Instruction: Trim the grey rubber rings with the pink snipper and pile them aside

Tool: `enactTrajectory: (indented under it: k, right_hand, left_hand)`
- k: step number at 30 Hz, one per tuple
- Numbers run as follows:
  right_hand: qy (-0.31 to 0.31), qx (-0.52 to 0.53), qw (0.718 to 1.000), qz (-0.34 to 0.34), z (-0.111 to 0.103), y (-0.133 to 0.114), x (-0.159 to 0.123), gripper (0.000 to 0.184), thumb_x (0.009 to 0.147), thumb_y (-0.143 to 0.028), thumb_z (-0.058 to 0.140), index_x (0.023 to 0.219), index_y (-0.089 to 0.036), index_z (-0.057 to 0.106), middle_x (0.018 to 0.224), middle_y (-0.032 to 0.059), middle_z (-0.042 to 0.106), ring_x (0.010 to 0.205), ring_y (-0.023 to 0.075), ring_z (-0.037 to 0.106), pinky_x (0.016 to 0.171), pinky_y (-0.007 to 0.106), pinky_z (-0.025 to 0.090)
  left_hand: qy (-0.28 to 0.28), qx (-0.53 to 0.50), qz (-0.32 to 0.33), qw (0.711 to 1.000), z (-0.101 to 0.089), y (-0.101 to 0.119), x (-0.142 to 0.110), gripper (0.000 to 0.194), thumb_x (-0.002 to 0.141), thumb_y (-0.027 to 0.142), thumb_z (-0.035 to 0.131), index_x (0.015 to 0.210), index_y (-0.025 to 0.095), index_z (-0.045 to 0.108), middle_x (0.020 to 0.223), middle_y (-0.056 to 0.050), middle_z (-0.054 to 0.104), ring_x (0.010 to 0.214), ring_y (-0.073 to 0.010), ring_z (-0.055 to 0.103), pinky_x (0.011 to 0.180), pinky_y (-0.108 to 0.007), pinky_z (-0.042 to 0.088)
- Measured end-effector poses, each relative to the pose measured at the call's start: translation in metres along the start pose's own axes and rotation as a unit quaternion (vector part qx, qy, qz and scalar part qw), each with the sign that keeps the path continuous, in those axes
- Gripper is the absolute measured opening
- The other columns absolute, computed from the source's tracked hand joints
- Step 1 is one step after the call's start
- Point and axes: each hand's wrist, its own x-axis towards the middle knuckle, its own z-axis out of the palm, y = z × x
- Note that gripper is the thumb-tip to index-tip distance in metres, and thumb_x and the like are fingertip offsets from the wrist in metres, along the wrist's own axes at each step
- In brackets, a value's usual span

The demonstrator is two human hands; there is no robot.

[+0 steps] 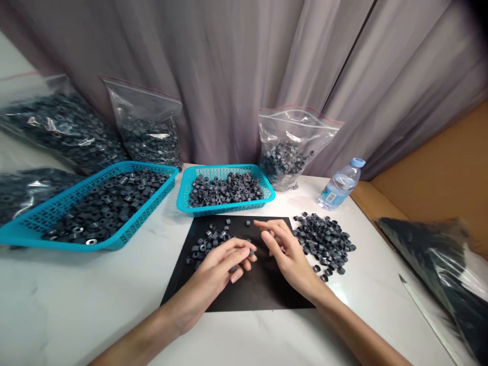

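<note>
Over a black mat [244, 300], my left hand [226, 262] pinches a small dark grey ring-shaped piece [252, 252] between thumb and index finger. Another grey piece [233, 268] shows below its curled fingers. My right hand [284, 249] is just to the right, its fingers apart and partly bent, with nothing visible in them. A single grey piece [247, 223] lies on the mat by its fingertips. Behind my left hand is a loose group of grey pieces [208, 243]. A larger pile of dark rings [326, 244] lies on the white table, right of my right hand.
Two blue baskets, a long one [125, 235] at left and a smaller one [229, 207] behind the mat, hold many grey pieces. Filled zip bags [285, 157] stand along the curtain. A water bottle [341, 185], a pointed metal strip [423, 312] and another bag [430, 264] are at right.
</note>
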Motion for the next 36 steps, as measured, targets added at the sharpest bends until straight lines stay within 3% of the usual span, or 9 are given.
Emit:
enactTrajectory:
  k: [3, 6, 9, 13, 16, 19, 24, 29, 36]
  right_hand:
    - [-0.010, -0.183, 0.980, -0.077, 0.003, 0.017, 0.020, 0.036, 0.101, -0.028, 0.050, 0.135, -0.026, 0.057, 0.117, 0.0096, 0.057, 0.106, 0.0225, 0.055, 0.093, 0.042, 0.051]
    - [-0.034, -0.217, 0.970, -0.101, 0.010, 0.028, 0.040, 0.028, 0.094, -0.023, 0.061, 0.121, -0.026, 0.066, 0.111, 0.0086, 0.062, 0.104, 0.0254, 0.054, 0.095, 0.046, 0.049]
    - [-0.032, -0.220, 0.969, -0.104, 0.013, 0.028, 0.051, 0.013, 0.091, -0.019, 0.065, 0.102, -0.023, 0.069, 0.103, 0.0081, 0.064, 0.101, 0.0263, 0.053, 0.092, 0.045, 0.050]
    - [-0.016, -0.192, 0.977, -0.090, 0.006, 0.018, 0.040, 0.003, 0.092, -0.020, 0.063, 0.094, -0.021, 0.065, 0.098, 0.0059, 0.066, 0.099, 0.0239, 0.056, 0.092, 0.042, 0.050]
    - [-0.011, -0.149, 0.986, -0.069, -0.003, 0.006, 0.016, 0.007, 0.096, -0.026, 0.060, 0.098, -0.020, 0.063, 0.096, 0.0044, 0.068, 0.088, 0.0189, 0.061, 0.080, 0.034, 0.054]
    - [-0.010, -0.019, 1.000, -0.015, -0.007, -0.004, -0.008, 0.011, 0.096, -0.030, 0.059, 0.095, -0.020, 0.062, 0.100, 0.0048, 0.069, 0.090, 0.0176, 0.065, 0.084, 0.032, 0.054]
    - [-0.014, 0.093, 0.995, 0.032, -0.006, -0.016, -0.026, 0.013, 0.092, -0.032, 0.065, 0.092, -0.021, 0.058, 0.090, 0.0011, 0.063, 0.078, 0.0143, 0.063, 0.075, 0.027, 0.054]
    - [-0.030, 0.080, 0.996, 0.007, -0.011, -0.021, -0.030, 0.009, 0.095, -0.029, 0.061, 0.101, -0.022, 0.061, 0.093, 0.0018, 0.064, 0.079, 0.0135, 0.062, 0.073, 0.025, 0.053]
    - [-0.021, 0.084, 0.996, 0.024, -0.014, -0.020, -0.037, 0.011, 0.095, -0.029, 0.062, 0.106, -0.025, 0.062, 0.095, 0.0004, 0.063, 0.078, 0.0124, 0.061, 0.072, 0.024, 0.052]
  left_hand:
    - [0.006, 0.007, 0.004, 1.000, -0.003, -0.004, 0.003, 0.020, 0.091, 0.037, 0.061, 0.099, 0.020, 0.069, 0.096, -0.005, 0.065, 0.086, -0.0162, 0.056, 0.067, -0.026, 0.039]
    - [0.011, 0.059, 0.039, 0.997, -0.009, -0.009, 0.009, 0.028, 0.093, 0.039, 0.057, 0.112, 0.021, 0.067, 0.087, -0.003, 0.065, 0.075, -0.0142, 0.055, 0.062, -0.025, 0.037]
    - [0.021, 0.130, 0.070, 0.989, -0.014, -0.012, 0.015, 0.033, 0.093, 0.042, 0.056, 0.113, 0.020, 0.069, 0.084, -0.003, 0.065, 0.066, -0.0127, 0.051, 0.061, -0.026, 0.038]
    - [0.047, 0.226, 0.118, 0.966, -0.016, -0.014, 0.017, 0.034, 0.090, 0.047, 0.060, 0.111, 0.023, 0.071, 0.086, -0.002, 0.065, 0.074, -0.0160, 0.057, 0.065, -0.027, 0.043]
    - [0.080, 0.309, 0.190, 0.929, -0.015, -0.017, 0.013, 0.029, 0.088, 0.043, 0.064, 0.112, 0.027, 0.070, 0.092, 0.000, 0.065, 0.074, -0.0152, 0.057, 0.070, -0.027, 0.045]
    - [0.091, 0.347, 0.218, 0.908, -0.012, -0.018, 0.009, 0.023, 0.092, 0.041, 0.060, 0.108, 0.029, 0.071, 0.091, 0.001, 0.064, 0.065, -0.0129, 0.052, 0.070, -0.026, 0.046]
    - [0.076, 0.315, 0.177, 0.929, -0.010, -0.020, 0.007, 0.025, 0.091, 0.044, 0.062, 0.109, 0.029, 0.070, 0.093, 0.002, 0.069, 0.077, -0.0150, 0.058, 0.071, -0.025, 0.046]
    - [0.056, 0.280, 0.162, 0.944, -0.008, -0.021, 0.005, 0.028, 0.090, 0.044, 0.064, 0.113, 0.030, 0.066, 0.102, 0.002, 0.068, 0.089, -0.0160, 0.062, 0.073, -0.024, 0.047]
    - [0.064, 0.289, 0.184, 0.937, -0.001, -0.023, -0.003, 0.021, 0.089, 0.043, 0.066, 0.102, 0.027, 0.065, 0.084, 0.004, 0.061, 0.072, -0.0116, 0.055, 0.067, -0.023, 0.044]
